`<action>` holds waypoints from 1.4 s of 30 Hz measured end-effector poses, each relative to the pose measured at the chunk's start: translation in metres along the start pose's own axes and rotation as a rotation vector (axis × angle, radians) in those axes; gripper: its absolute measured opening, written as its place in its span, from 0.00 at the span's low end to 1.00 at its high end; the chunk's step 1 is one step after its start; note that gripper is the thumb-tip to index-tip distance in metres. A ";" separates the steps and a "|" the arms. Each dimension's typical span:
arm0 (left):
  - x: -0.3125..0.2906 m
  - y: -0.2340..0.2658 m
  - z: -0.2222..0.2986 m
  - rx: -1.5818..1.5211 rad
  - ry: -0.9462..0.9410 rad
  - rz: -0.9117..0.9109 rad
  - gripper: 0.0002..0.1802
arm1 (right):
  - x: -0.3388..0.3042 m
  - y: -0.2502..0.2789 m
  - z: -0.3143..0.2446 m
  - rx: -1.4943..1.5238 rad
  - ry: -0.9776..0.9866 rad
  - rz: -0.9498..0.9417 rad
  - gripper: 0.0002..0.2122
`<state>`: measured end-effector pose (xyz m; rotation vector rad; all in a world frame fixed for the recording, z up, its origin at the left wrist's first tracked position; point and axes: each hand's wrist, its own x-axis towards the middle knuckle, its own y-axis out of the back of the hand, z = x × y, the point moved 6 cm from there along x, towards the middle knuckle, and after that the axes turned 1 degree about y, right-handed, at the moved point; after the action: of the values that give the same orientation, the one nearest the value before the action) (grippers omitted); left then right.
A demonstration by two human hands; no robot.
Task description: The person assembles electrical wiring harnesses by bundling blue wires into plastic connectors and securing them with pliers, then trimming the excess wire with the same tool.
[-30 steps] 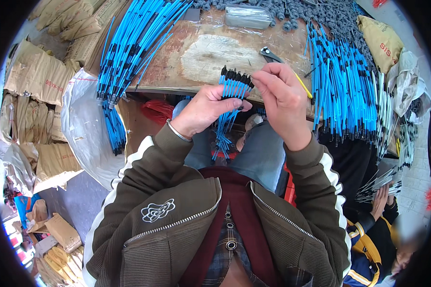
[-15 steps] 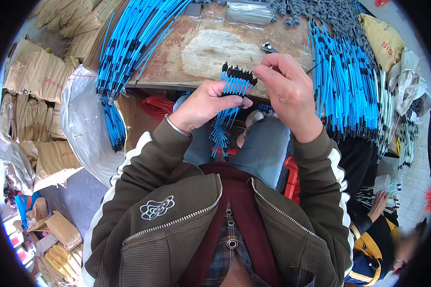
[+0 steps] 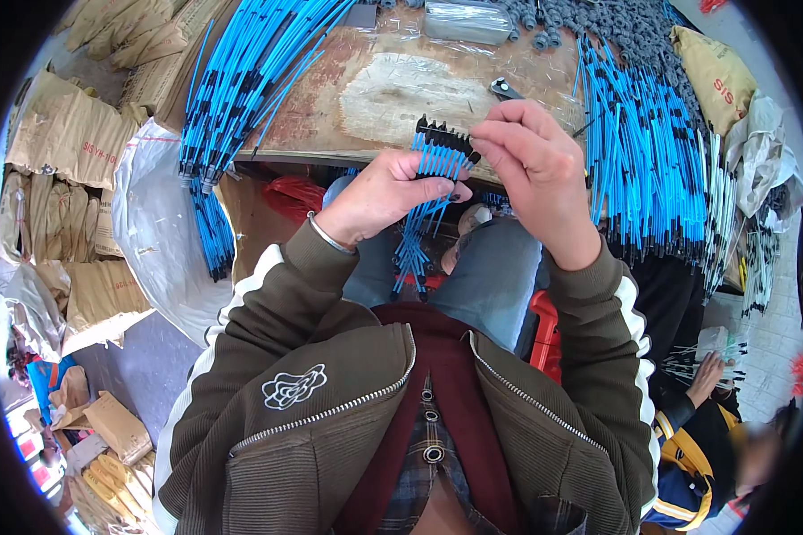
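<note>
My left hand (image 3: 375, 198) is closed round a bundle of thin blue rods (image 3: 441, 162), held fanned in a row above my lap at the table's front edge. Black caps (image 3: 444, 135) cover their upper ends, and the lower ends hang crossed below my fingers. At the right end of that row my right hand (image 3: 535, 165) makes a pinch, its thumb and forefinger touching or almost touching the last black caps. Whatever sits between those fingertips is too small and hidden to make out.
A worn wooden table (image 3: 330, 107) bears more blue rods at left (image 3: 259, 71) and right (image 3: 642, 160), grey plastic parts (image 3: 598, 36), a clear box (image 3: 467, 22) and a small black tool (image 3: 504, 89). Paper sacks (image 3: 62, 134) are piled left. Another person's hand (image 3: 707, 379) works at lower right.
My right hand has shifted slightly, its fingertips coming closer to the capped ends and its fingers bending differently. My left hand keeps its hold on the blue rods almost unmoved.
</note>
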<state>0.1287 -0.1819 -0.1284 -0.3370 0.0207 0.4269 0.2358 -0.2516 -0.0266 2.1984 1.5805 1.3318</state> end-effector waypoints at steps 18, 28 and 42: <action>-0.006 0.006 0.008 0.267 -0.324 -0.045 0.11 | 0.140 -0.030 0.173 -0.945 0.330 -0.224 0.06; -0.008 -0.003 0.008 0.260 -0.375 -0.045 0.12 | 0.122 -0.005 0.132 -0.919 0.283 -0.010 0.07; -0.013 -0.006 0.007 0.275 -0.284 0.033 0.12 | -0.034 0.025 -0.014 -0.166 -0.116 0.111 0.09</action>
<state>0.1190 -0.1901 -0.1190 -0.0035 -0.1913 0.4947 0.2410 -0.2957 -0.0244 2.2449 1.2772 1.2860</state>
